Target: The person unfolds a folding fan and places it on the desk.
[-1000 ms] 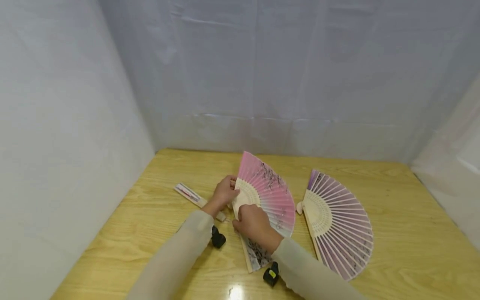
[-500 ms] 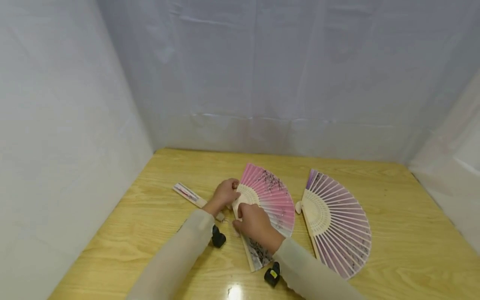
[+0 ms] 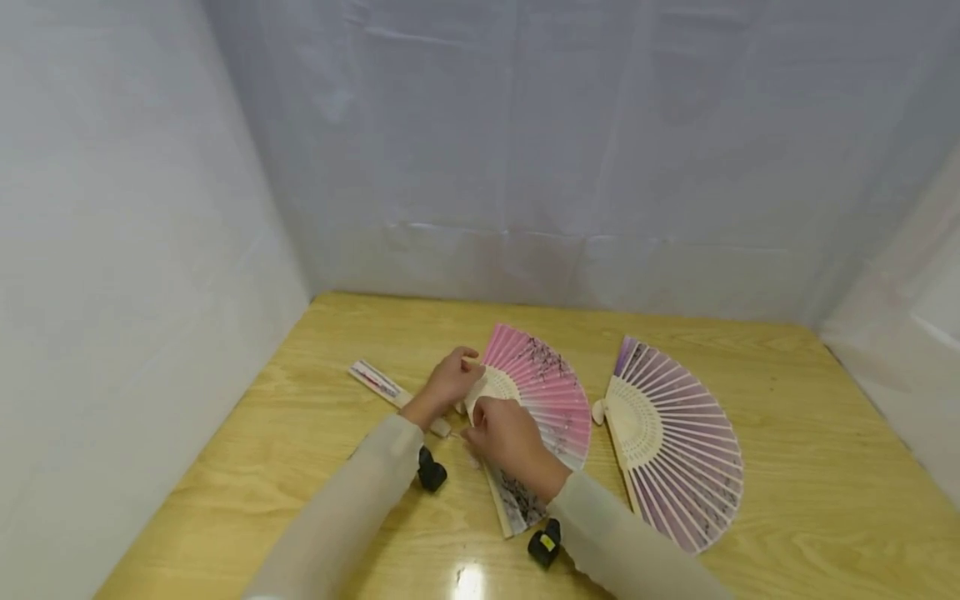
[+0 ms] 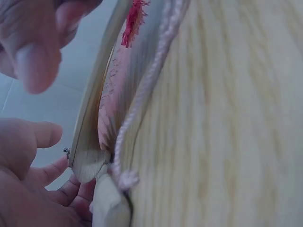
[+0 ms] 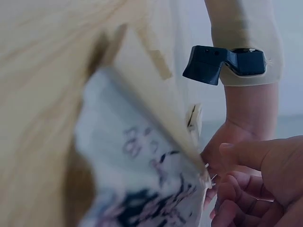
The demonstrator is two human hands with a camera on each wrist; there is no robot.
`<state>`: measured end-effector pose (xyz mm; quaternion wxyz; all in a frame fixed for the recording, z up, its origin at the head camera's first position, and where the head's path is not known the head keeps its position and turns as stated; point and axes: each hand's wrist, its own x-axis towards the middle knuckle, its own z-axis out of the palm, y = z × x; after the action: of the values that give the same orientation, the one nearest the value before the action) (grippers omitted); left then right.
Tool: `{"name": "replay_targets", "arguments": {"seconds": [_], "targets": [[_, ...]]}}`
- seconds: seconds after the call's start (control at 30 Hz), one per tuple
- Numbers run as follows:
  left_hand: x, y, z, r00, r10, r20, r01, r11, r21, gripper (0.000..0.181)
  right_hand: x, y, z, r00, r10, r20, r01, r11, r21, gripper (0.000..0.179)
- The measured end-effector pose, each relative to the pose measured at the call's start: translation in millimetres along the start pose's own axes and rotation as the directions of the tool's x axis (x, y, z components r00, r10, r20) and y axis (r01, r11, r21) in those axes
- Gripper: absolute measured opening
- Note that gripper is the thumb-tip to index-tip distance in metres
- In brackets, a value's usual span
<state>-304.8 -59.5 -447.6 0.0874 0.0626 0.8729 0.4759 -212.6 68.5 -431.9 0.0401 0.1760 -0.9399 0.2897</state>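
Observation:
A pink-and-white folding fan with dark blossom branches lies spread on the table between my hands. My left hand is at its pale ribs, fingers extended; in the left wrist view its fingers reach behind the wooden pivot end. Over the fan's near part is my right hand, its fingertips close to the pivot side. The right wrist view shows its thumb apart from loosely curled fingers, with nothing visible between them. A closed folding fan lies partly under my left wrist, a pale cord near its end.
To the right, a purple folding fan lies spread out, with a small pale tassel at its pivot. White sheeting stands behind and on both sides of the wooden table.
The pink fan's far tip has dropped lower. My left hand's fingers have straightened and come away from its edge stick. My right hand has shifted slightly, while the purple fan stays put.

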Motion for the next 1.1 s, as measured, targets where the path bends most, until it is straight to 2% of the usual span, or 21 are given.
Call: {"name": "replay_targets", "arguments": {"seconds": [0.1,0.27,0.4,0.6,0.7,0.87,1.1], "targets": [[-1.8,0.0,-5.9,1.000,-0.027,0.003,0.027,1.000,-0.007,0.041,2.4,-3.2,0.3,1.000,-0.026,-0.004,0.026,1.000,0.015,0.024],[-4.4,-1.3,-22.2,0.999,-0.024,-0.025,0.025,0.999,0.045,0.044,7.2,-10.9,2.9,0.999,-0.040,0.007,0.040,0.999,0.028,0.024],[-5.0,-2.9,-36.5,0.998,0.000,-0.060,0.008,0.993,0.121,0.046,11.3,-20.0,3.6,1.000,-0.021,0.016,0.020,1.000,0.016,0.021],[-11.2,-6.9,-57.6,0.992,-0.006,-0.124,0.038,0.965,0.260,0.053,22.3,-32.0,6.2,0.999,0.009,0.050,-0.007,0.999,-0.052,0.030],[-15.6,-9.8,-67.6,0.988,-0.027,-0.155,0.079,0.936,0.342,0.056,26.9,-36.7,8.4,0.997,0.015,0.073,-0.009,0.997,-0.079,0.035],[-19.3,-16.4,-82.9,0.975,-0.047,-0.217,0.146,0.873,0.466,0.063,33.8,-42.0,11.9,0.996,0.033,0.086,-0.022,0.992,-0.123,0.040],[-22.7,-39.2,-101.9,0.951,-0.091,-0.296,0.261,0.748,0.610,0.078,40.5,-47.7,17.1,0.994,-0.011,0.109,0.028,0.988,-0.155,0.040]]}}
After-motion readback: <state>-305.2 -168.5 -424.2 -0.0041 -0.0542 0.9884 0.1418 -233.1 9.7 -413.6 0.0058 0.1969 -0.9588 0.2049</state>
